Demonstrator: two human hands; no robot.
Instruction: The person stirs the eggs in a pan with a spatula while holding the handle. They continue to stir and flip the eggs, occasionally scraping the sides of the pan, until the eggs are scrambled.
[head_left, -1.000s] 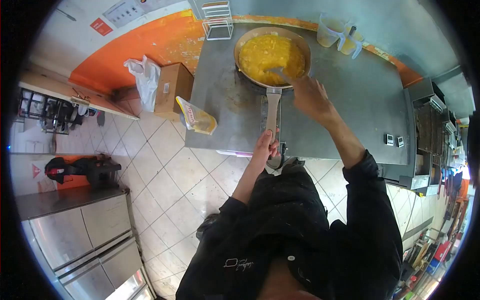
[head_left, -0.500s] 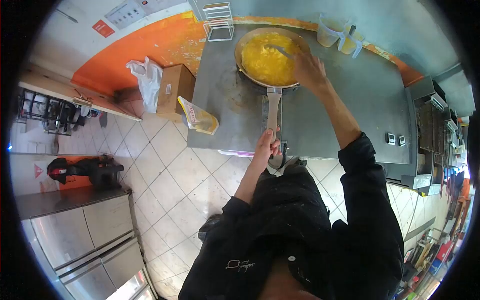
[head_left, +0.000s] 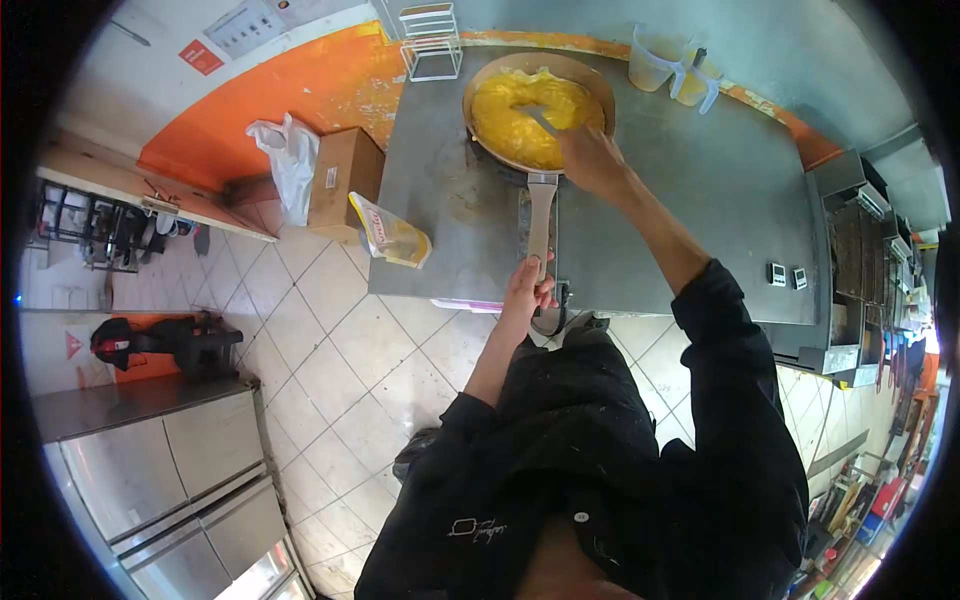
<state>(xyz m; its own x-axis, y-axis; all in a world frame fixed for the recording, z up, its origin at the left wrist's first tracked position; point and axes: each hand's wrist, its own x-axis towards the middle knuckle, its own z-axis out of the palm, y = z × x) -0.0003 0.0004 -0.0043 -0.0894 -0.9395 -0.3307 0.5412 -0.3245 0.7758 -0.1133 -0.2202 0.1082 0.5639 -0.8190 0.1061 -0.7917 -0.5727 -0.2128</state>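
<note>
A large frying pan [head_left: 597,88] stands at the back of the grey counter, with yellow, partly set beaten egg [head_left: 520,142] spread over its base. My left hand [head_left: 527,286] is closed round the end of the pan's long beige handle [head_left: 540,215]. Above the pan's right edge is my right hand [head_left: 593,160], closed on a grey spatula [head_left: 541,119]. The spatula's blade touches the egg near the middle; its grip is hidden by my fingers. Left of the handle, an opened yellow-and-clear pouch [head_left: 400,240] sits on the counter.
Two plastic measuring jugs [head_left: 655,62] stand at the back right, and a white wire rack [head_left: 431,45] at the back left. Small timers [head_left: 777,273] lie on the grey counter [head_left: 680,230]. A cardboard box [head_left: 345,180] and white bag [head_left: 288,165] are left of it.
My right hand and the spatula have moved left and slightly down over the pan. The egg is pushed into a different shape, with more bare pan at the right. My left hand keeps hold of the handle.
</note>
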